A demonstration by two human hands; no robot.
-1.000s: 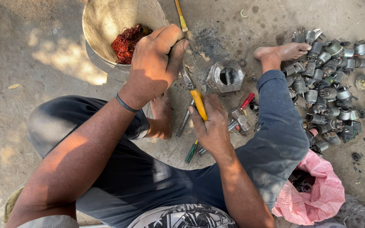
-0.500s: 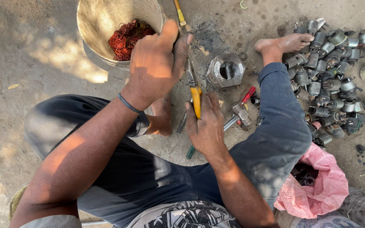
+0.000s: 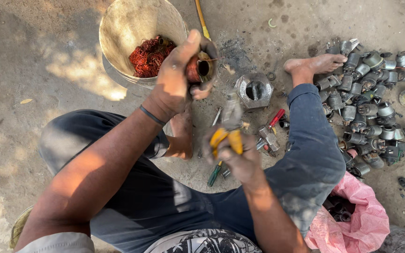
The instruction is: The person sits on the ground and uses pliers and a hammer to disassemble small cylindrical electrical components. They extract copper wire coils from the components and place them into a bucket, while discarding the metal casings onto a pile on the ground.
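Note:
My left hand (image 3: 176,75) is raised over the ground and grips a small motor core with copper windings (image 3: 198,69), its open end facing me. Just below it, my right hand (image 3: 237,154) holds yellow-handled pliers (image 3: 228,136), jaws pointing up toward the core but apart from it; the pliers are blurred. I sit on the ground in dark trousers, one bare foot (image 3: 317,64) stretched to the right.
A pale bucket (image 3: 123,28) holding reddish copper wire (image 3: 147,56) stands at the top. A hexagonal metal block (image 3: 254,89) lies ahead. Several grey motor housings (image 3: 369,103) are piled right. Small tools (image 3: 270,129) lie near my knee; a pink bag (image 3: 357,220) sits bottom right.
My left hand has turned, so the copper-wound core in it now shows. The pliers have dropped away from it toward my lap.

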